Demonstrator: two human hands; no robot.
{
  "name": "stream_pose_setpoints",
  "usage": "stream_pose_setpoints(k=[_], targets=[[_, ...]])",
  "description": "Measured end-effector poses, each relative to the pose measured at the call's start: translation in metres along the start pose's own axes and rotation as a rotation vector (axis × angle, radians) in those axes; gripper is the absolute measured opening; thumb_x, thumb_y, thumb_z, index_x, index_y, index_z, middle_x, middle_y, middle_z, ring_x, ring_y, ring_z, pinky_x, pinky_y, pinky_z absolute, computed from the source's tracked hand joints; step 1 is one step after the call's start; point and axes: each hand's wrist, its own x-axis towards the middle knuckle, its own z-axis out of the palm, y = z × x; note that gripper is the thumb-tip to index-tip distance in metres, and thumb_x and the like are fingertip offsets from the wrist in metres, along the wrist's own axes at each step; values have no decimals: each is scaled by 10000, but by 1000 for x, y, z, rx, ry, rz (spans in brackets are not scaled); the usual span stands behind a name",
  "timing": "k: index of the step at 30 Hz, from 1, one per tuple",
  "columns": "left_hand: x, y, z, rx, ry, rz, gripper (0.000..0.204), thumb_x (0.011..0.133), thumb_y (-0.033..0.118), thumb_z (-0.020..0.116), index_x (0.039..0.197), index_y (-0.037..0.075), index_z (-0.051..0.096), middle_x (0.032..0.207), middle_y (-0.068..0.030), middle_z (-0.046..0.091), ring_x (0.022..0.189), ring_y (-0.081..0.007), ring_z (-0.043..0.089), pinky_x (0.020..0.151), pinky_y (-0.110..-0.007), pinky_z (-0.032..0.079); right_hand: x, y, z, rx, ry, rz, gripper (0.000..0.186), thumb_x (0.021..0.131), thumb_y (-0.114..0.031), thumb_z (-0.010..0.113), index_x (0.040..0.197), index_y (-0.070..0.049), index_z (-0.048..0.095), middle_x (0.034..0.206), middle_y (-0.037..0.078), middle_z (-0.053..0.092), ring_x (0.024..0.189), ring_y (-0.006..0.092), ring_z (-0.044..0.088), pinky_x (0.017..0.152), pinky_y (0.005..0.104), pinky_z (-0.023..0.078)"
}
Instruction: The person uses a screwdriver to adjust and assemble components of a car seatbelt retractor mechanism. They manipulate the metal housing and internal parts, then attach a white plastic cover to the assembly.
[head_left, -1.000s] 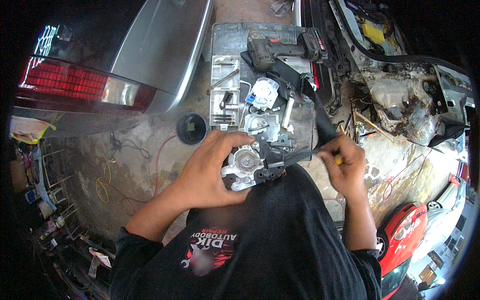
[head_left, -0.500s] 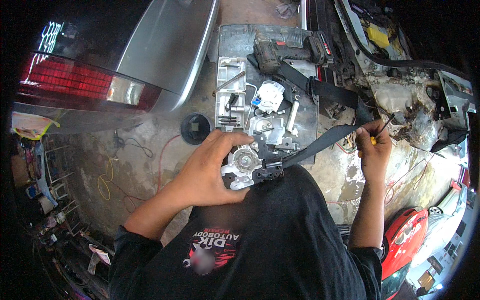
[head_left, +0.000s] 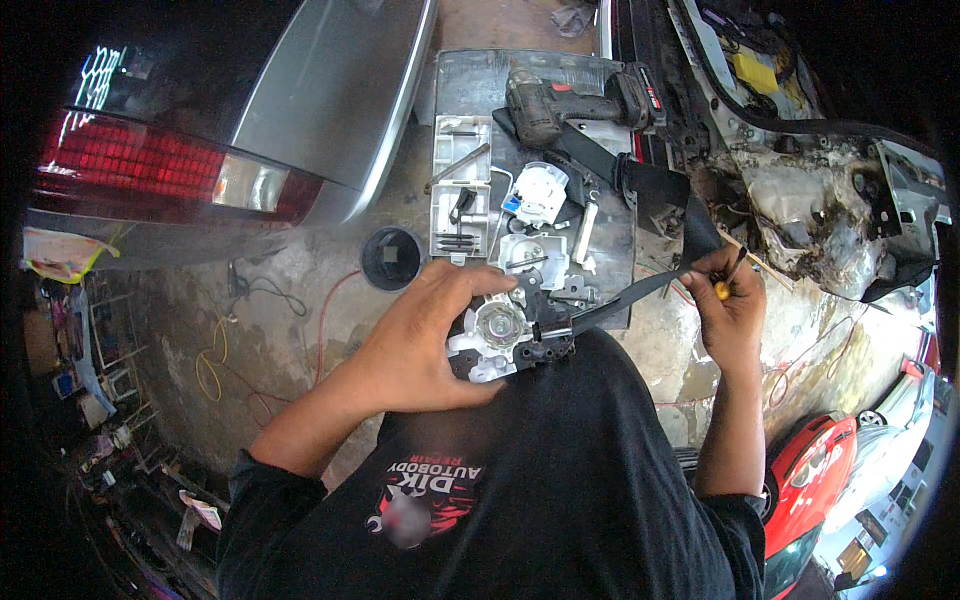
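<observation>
In the middle of the frame, we see the left hand [head_left: 425,340] clamped on a belt mechanism [head_left: 500,325], its forefinger along the upper edge and its thumb under the lower one. The mechanism has a round translucent hub and sits just above the dark-clothed knee. From its right side a black strap [head_left: 625,300] runs to the right hand [head_left: 728,310], right of centre. That hand's fingers are closed together, pinching the strap and holding a yellow-handled tool [head_left: 722,290] whose dark end points up.

Above the mechanism, on the worktop [head_left: 470,85], we find a white cover [head_left: 558,250], a round white part [head_left: 540,190] and an open tool case [head_left: 460,143]. Near the top lies a cordless drill [head_left: 580,108]. Left of the worktop stands a black bucket [head_left: 391,258]; a red tail lamp [head_left: 140,165] fills the upper left.
</observation>
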Motion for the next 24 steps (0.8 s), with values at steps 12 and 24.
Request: stream_pose_setpoints(k=[12, 24], targets=[[-5, -18, 1, -264, -76, 91, 651, 883, 242, 792, 1446, 21, 552, 1438, -212, 632, 1368, -394, 607, 1163, -487, 455, -6, 2, 6, -14, -45, -36, 189, 897, -59, 852, 912, -22, 667, 807, 78, 681, 722, 177, 607, 688, 333, 490], [-11, -18, 1, -237, -114, 87, 704, 869, 267, 822, 1463, 18, 538, 1441, -218, 622, 1381, -394, 601, 1161, -499, 457, -2, 19, -13, -18, 93, 27, 151, 934, -55, 815, 929, -25, 667, 856, 58, 713, 785, 157, 622, 754, 317, 503]])
